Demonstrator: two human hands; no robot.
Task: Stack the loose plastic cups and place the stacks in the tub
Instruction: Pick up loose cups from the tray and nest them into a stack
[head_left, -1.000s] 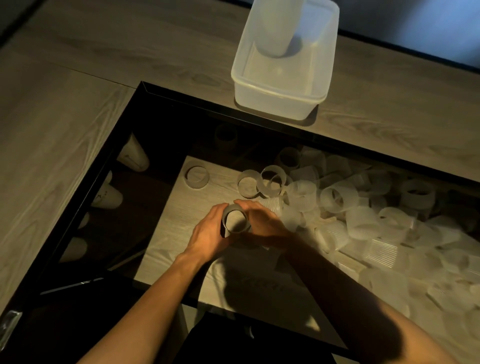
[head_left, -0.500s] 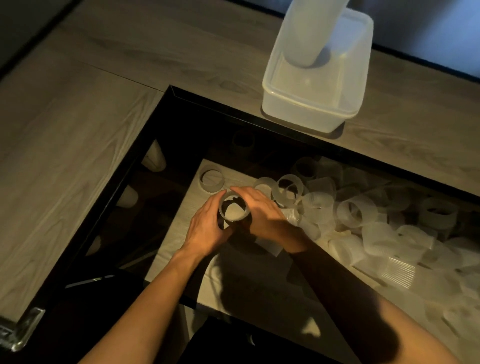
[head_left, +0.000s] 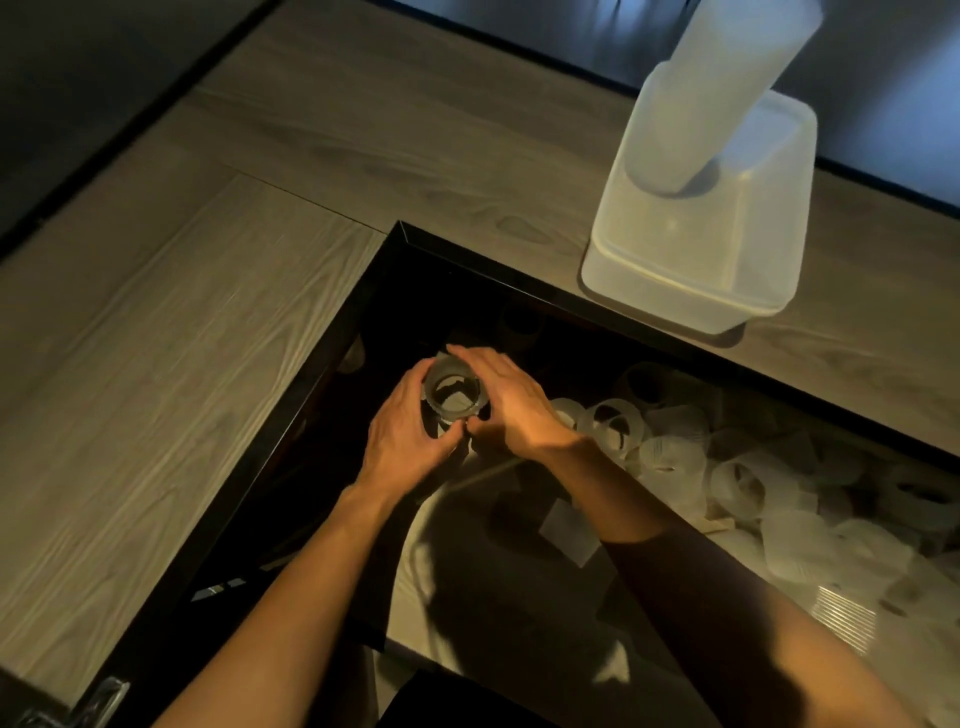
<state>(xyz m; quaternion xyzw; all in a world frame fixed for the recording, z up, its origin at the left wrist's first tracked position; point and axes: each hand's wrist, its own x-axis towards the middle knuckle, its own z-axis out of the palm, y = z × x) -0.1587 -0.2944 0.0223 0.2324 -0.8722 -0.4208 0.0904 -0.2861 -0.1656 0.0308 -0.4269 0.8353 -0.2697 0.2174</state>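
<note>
A stack of translucent plastic cups (head_left: 453, 389) stands upright between both hands, its open rim facing me. My left hand (head_left: 402, 436) grips its left side and my right hand (head_left: 511, 402) wraps round its right side. Several loose cups (head_left: 670, 452) lie scattered to the right on the glass top. The translucent tub (head_left: 691, 280) sits on the wooden surface at the upper right, with a tall cup stack (head_left: 722, 88) standing in it.
A black frame (head_left: 363, 322) borders the glass-topped area. Wooden surface (head_left: 208, 312) stretches to the left and behind. More cups show dimly beneath the glass on the left.
Both hands have lifted the stack up and away from me, towards the frame's far corner. The view has shifted left, so the tub now sits further right.
</note>
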